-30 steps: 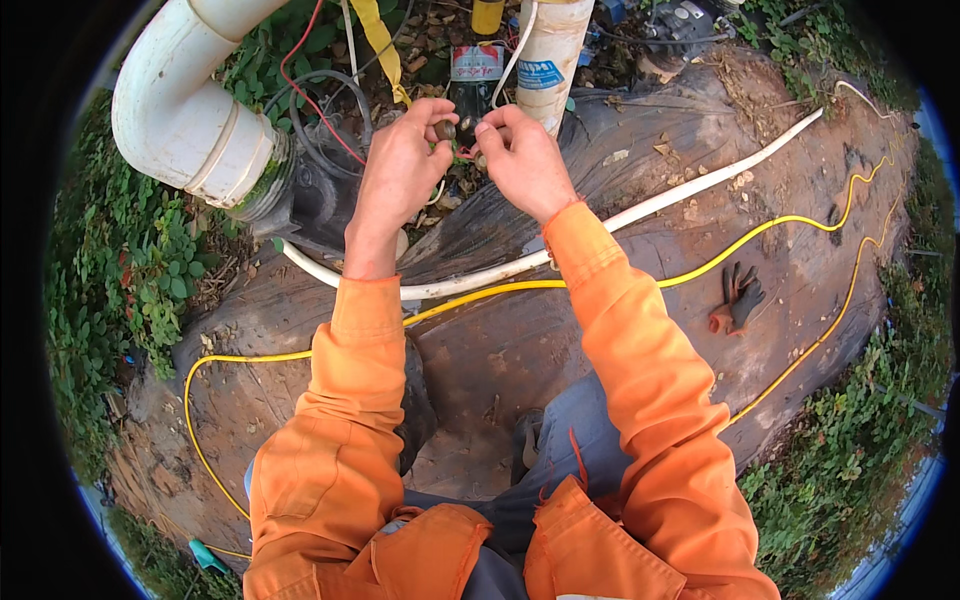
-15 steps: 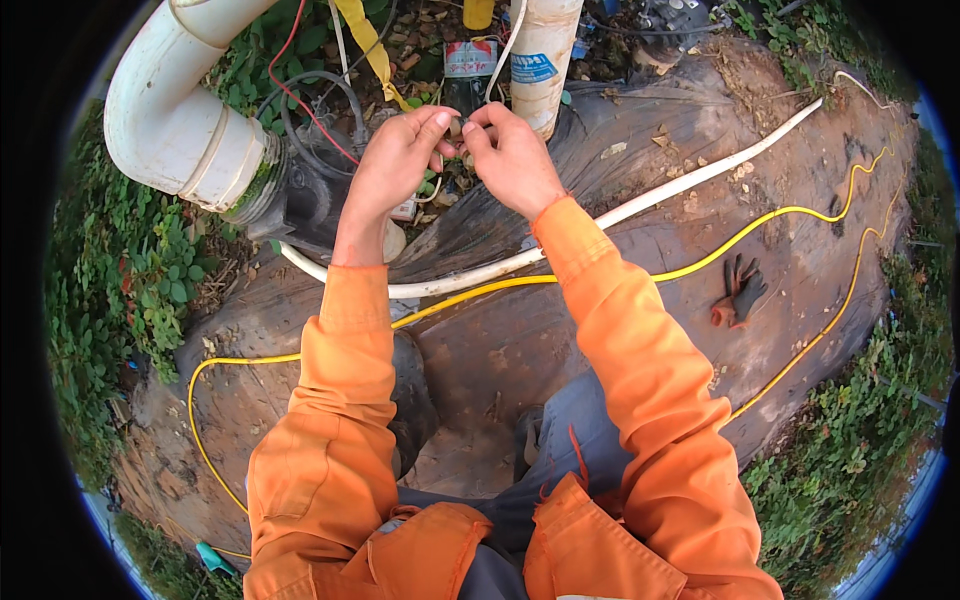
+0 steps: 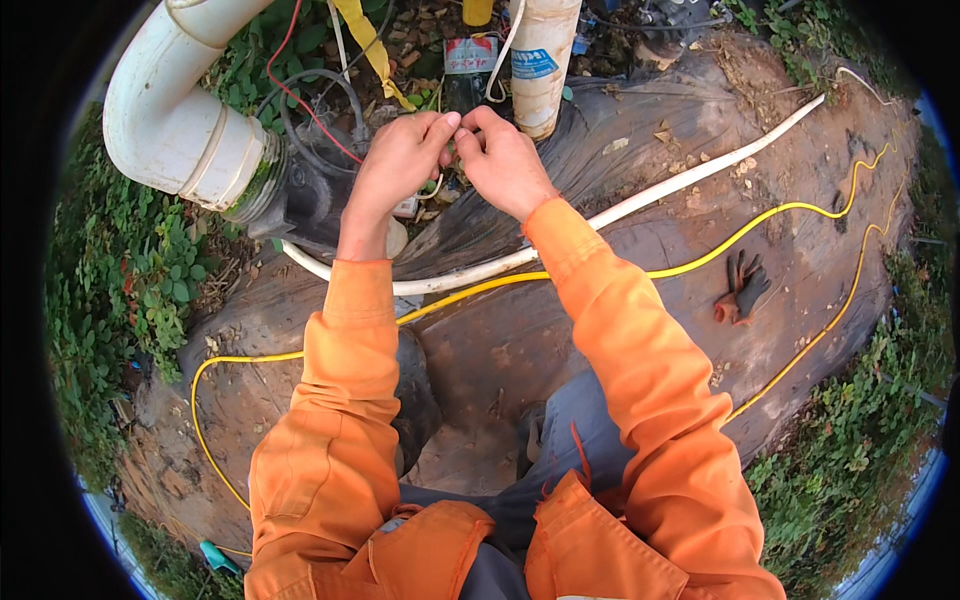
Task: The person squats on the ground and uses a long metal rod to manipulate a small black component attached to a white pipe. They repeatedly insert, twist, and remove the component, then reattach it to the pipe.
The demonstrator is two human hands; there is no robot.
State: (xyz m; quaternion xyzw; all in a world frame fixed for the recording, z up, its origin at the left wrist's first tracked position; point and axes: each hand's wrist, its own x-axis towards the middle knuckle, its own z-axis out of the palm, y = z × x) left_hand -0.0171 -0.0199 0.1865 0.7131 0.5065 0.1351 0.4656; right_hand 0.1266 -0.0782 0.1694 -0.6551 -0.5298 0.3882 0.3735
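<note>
My left hand and my right hand meet at the top middle, fingertips nearly touching. Both are closed in a pinch; what sits between the fingers is small and mostly covered by them. Just beyond the fingers stands a dark green bottle with a red and white label. A white upright pipe with a blue label rises beside my right hand, and a thin white cord hangs along it. Left of my left hand, a red wire runs down to a dark fitting.
A large white elbow pipe joins the dark fitting. Yellow tape hangs nearby. A white hose and a yellow hose cross the plastic-covered ground. A dark glove lies at right; leafy plants border both sides.
My hands have come slightly closer together and moved a little lower, showing more of the bottle. The small thing between them is now more hidden.
</note>
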